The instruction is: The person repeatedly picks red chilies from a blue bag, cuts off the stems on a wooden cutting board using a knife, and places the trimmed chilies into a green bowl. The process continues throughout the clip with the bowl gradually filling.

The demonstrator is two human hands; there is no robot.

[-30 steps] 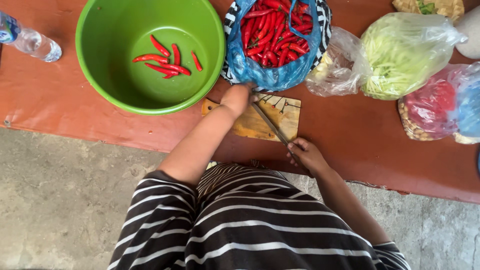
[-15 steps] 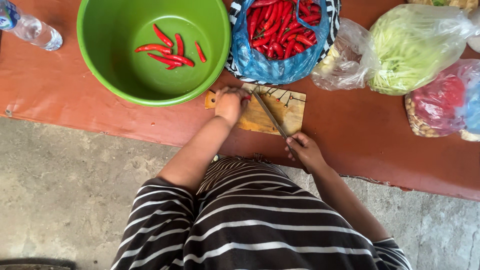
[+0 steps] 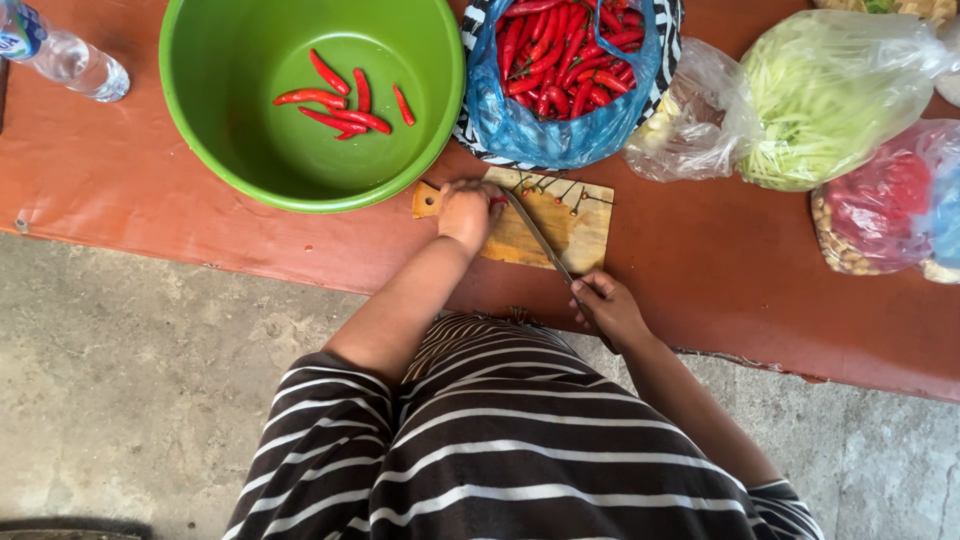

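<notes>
Chili point(image 3: 494, 201), glossy red and slender, lies pinned under my left hand point(image 3: 467, 212) on the pale wooden cutting board point(image 3: 575, 225), where I see loose green stems just beyond my fingers. My right hand point(image 3: 608, 307) is wrapped around the handle of a thin steel knife point(image 3: 535, 238), its blade slanting up toward the left hand. Just past the left hand on the reddish-brown worktop point(image 3: 130, 200) sit a smooth green plastic bowl point(image 3: 200, 130) and a crinkled blue bag point(image 3: 560, 135) of chilies.
</notes>
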